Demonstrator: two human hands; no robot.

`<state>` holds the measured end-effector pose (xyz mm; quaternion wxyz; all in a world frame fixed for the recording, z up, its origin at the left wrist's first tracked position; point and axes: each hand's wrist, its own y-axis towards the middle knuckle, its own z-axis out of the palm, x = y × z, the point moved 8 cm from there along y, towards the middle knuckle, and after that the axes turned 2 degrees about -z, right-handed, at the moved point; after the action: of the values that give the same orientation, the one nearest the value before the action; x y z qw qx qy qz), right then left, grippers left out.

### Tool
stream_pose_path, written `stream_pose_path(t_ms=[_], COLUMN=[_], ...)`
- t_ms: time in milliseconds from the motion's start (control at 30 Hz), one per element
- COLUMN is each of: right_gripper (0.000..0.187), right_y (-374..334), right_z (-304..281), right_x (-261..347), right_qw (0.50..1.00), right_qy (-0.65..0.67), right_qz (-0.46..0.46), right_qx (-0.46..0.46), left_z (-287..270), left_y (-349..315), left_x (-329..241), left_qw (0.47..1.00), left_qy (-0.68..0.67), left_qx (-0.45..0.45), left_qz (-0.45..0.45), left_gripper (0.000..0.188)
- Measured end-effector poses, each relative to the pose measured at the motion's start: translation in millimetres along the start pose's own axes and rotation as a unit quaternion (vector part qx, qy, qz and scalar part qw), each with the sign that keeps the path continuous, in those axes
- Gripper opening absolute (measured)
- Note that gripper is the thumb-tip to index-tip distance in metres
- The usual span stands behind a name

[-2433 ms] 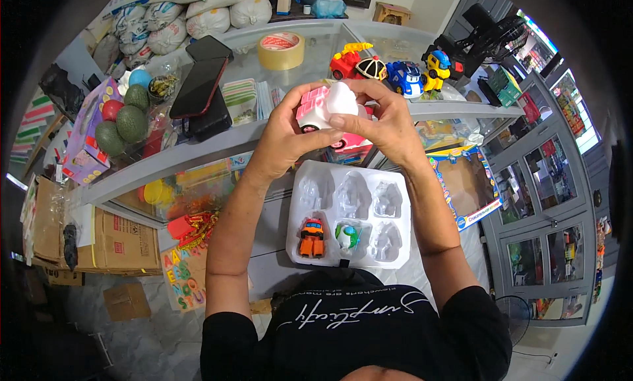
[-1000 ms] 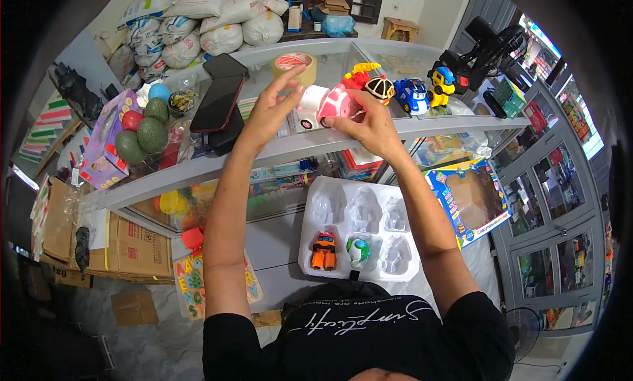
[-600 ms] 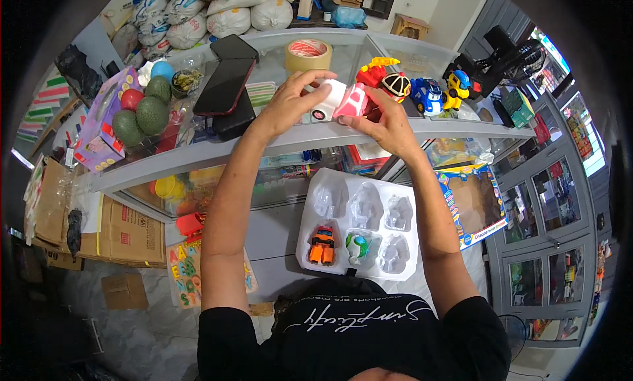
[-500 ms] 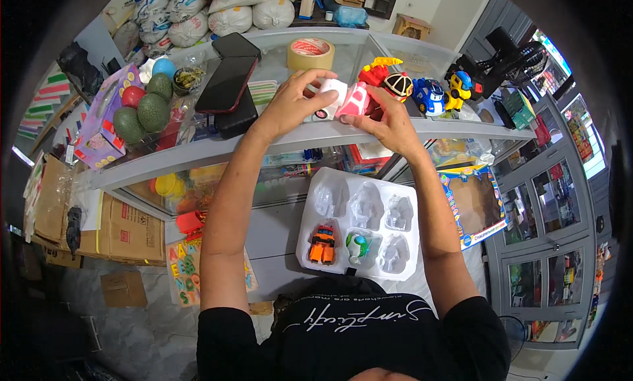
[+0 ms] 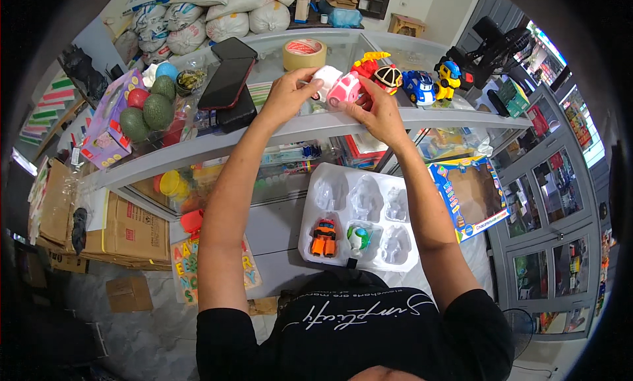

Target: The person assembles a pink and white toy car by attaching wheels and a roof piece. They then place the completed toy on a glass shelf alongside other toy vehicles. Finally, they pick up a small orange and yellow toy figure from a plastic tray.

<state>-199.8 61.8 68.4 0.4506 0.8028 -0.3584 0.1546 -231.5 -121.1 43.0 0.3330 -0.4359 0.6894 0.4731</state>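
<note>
A pink and white toy car [image 5: 343, 89] is held between my two hands just over the front edge of the glass counter. My left hand [image 5: 290, 96] grips its white side with thumb and fingers. On the pink side, my right hand [image 5: 381, 115] closes its fingertips around the toy. To its right on the counter stand a red toy with a yellow ladder [image 5: 366, 66], a red and black toy [image 5: 388, 79], a blue and white toy car [image 5: 419, 87] and a yellow and blue toy [image 5: 448, 80]. Below, a white plastic tray [image 5: 306, 229] holds an orange toy vehicle [image 5: 324, 238] and a green and white toy [image 5: 358, 238].
Tape [image 5: 304, 55] and a dark phone [image 5: 227, 84] lie on the counter [image 5: 435, 119], with avocados [image 5: 158, 111] and a purple box [image 5: 109, 127] at left. A windowed toy box [image 5: 471, 196] sits right of the tray. A black fan [image 5: 502, 45] stands at the back right.
The toy in my hands has turned, and its white and pink parts now sit closer together and look rounder. The whole view has shifted slightly.
</note>
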Motion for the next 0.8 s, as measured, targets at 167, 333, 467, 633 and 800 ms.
stream_pose_path(t_ms=[167,333,467,633,800], right_gripper=[0.069,0.064,0.058,0.035,0.015], right_y=[-1,-3,-15,-108,-253], right_z=[0,-1,-7,-22,-8], right_x=[-4,0,14,33,-46], right_qw=[1.000,0.996,0.990,0.976,0.986], right_qy=[-0.012,-0.030,-0.037,-0.060,-0.084], right_qz=[-0.003,-0.032,-0.036,-0.076,0.122], right_qx=[-0.017,-0.074,-0.128,-0.193,-0.072], left_z=[-1,-9,-31,-33,54], left_y=[11,7,-2,-62,-165], left_x=[21,15,0,-73,-42], left_qw=[0.999,0.996,0.980,0.916,0.947], left_qy=[-0.011,-0.033,0.044,0.138,0.145], left_qx=[0.017,-0.070,-0.172,-0.298,-0.180], left_qz=[-0.038,0.043,0.086,0.231,0.221], left_gripper=[0.037,0.037,0.035,0.017,0.009])
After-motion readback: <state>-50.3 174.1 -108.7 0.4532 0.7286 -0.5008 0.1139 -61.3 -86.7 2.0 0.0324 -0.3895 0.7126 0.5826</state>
